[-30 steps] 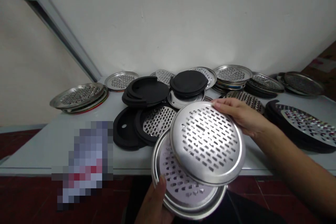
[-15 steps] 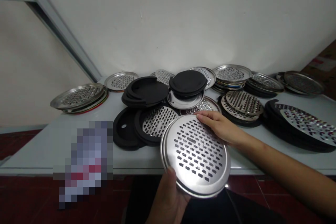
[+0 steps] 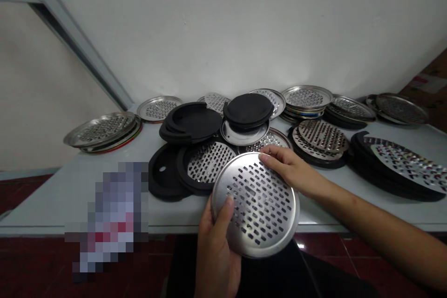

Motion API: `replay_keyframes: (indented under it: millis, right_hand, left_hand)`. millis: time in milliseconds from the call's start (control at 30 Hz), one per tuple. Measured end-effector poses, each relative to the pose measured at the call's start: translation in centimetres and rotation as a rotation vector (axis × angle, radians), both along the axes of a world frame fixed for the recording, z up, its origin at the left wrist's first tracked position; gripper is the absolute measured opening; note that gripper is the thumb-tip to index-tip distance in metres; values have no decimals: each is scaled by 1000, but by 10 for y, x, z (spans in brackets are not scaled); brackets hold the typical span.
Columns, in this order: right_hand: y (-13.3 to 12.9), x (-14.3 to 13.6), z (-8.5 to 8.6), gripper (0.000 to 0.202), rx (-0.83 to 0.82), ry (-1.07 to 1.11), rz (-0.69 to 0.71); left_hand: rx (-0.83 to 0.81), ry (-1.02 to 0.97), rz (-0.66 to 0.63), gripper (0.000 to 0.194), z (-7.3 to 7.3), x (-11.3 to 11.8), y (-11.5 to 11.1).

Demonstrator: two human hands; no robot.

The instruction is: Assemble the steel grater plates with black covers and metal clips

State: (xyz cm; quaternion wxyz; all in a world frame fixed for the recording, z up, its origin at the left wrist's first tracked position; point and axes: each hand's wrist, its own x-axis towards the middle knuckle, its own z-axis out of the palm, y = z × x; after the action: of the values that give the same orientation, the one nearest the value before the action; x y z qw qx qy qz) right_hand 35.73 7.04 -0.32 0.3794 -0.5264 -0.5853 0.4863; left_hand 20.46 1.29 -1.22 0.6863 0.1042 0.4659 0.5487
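Note:
A round, slotted metal grater [image 3: 258, 205] is held in front of me at the table's front edge, its slotted face tilted up. My left hand [image 3: 218, 235] grips its lower left side, thumb lying over the face and fingers underneath. At the upper right rim, my right hand [image 3: 291, 170] pinches the grater, the thumb on top; its other fingertips are partly hidden. Just behind it lie a black ring holder with a slotted metal disc [image 3: 209, 163] in it and a metal grater [image 3: 272, 139] partly covered by my right hand.
Black round holders [image 3: 192, 121] and a black disc [image 3: 248, 108] are piled mid-table [image 3: 115, 163]. Stacked metal graters stand at the left [image 3: 101, 130] and back right [image 3: 307, 98]. Large curved graters with black edging [image 3: 401, 163] lie at the right. A blurred patch [image 3: 111, 214] covers the front left.
My left hand has slid up along the grater's left side, its thumb now further onto the face. The grater has turned slightly, and its earlier doubled rim now looks like one edge.

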Motion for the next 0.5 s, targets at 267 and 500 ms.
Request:
replay_keyframes:
  millis: [267,500]
  right_hand:
    - [-4,0,9,36,-88,30,84]
    - [-6,1,8,33,-68,48,75]
  left_hand:
    - [-20,75,13,52,-3,-2,1]
    - [-17,34,17,52,-2,-2,-2]
